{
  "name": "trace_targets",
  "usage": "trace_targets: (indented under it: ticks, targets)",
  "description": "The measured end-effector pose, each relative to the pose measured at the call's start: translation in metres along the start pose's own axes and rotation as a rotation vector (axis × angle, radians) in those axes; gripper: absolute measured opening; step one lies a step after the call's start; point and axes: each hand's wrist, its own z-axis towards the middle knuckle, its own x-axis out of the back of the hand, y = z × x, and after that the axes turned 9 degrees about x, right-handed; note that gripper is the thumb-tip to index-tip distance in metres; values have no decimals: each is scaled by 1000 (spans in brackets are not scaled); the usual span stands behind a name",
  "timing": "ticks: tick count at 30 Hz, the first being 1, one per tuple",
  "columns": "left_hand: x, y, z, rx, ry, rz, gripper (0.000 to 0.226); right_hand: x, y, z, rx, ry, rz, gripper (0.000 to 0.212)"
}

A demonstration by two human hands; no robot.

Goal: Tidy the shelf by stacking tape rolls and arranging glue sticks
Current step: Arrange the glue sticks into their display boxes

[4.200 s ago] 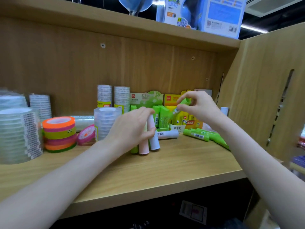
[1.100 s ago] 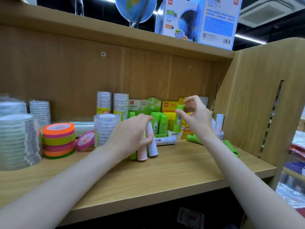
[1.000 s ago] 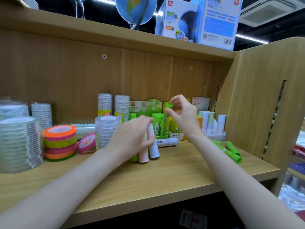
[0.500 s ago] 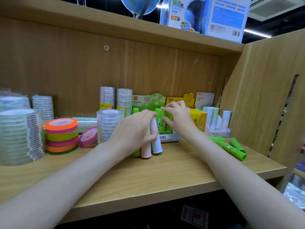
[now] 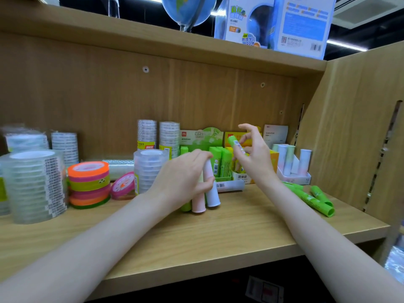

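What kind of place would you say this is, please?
Probably a stationery shop: barcoded tape rolls stand in stacks, glue sticks sit in display boxes, and a boxed globe stands on the shelf above.

Left arm: bare forearm reaching in from the lower left, angled up toward the middle of the shelf.
Left hand (image 5: 183,178): back toward the camera, fingers curled over the tops of upright glue sticks (image 5: 207,191), thumb pressed to their side.
Right arm: bare forearm rising from the lower right.
Right hand (image 5: 253,158): raised, holding a tilted green glue stick (image 5: 236,145); index finger and thumb spread above it.
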Motion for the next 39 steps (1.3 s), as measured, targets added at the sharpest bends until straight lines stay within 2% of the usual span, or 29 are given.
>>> trace_targets:
  ticks: [5, 9, 12, 16, 20, 26, 28, 32, 34, 36, 39]
  targets:
    - [-1, -1, 0, -3, 8, 8, 54, -6, 0, 0, 70, -168, -218, 19]
    - [-1, -1, 0, -10, 16, 10, 53, -8, -1, -3, -35, -185, -59, 32]
    - [-2, -1, 0, -11, 17, 9, 53, -10, -1, -3, -30, -203, -84, 40]
    - [-2, -1, 1, -15, 25, 7, 55, -16, 1, -1, 26, -241, -273, 40]
    - [-2, -1, 1, -27, 36, 13, 53, -22, 5, 1, 78, -379, -591, 33]
    - [-1, -1, 0, -29, 44, 2, 54, -22, -1, 2, 61, -486, -762, 33]
    - [-1, -1, -1, -29, 43, -9, 54, -16, -3, -6, 24, -506, -697, 39]
    - [-3, -4, -1, -51, 65, -76, 49, 8, -22, -16, 0, -276, -243, 41]
    - [-3, -5, 0, -63, 82, -137, 47, 13, -42, -22, -113, -393, 7, 31]
    - [-4, -5, -1, -75, 85, -179, 49, 11, -59, -32, -266, -534, 207, 31]
    - [-4, -2, -3, -81, 83, -241, 55, 4, -71, -44, -337, -537, 275, 37]
